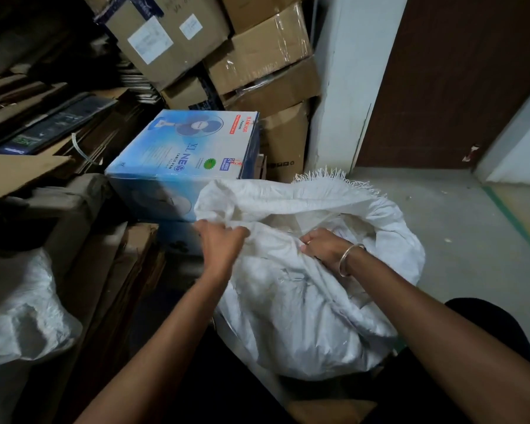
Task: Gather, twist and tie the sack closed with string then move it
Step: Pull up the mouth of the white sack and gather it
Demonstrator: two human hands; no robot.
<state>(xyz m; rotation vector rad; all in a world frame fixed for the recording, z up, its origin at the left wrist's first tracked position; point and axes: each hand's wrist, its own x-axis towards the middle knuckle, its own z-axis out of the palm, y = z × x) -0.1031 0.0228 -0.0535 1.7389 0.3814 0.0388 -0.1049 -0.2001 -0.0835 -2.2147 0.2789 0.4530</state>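
Sack point(303, 301), white woven, on the floor point(456, 224) beside a fan box point(184, 160): we judge it soft, slippery, best gathered below its frayed rim, where our left hand point(218, 240) and right hand point(325, 244) pinch cloth in curled fingers.

Both bare arms are reaching forward and down. The left hand point(221, 240) is gripping the fabric of the sack point(303, 316) with curled fingers, and the right hand point(325, 246) is clutching it nearby.
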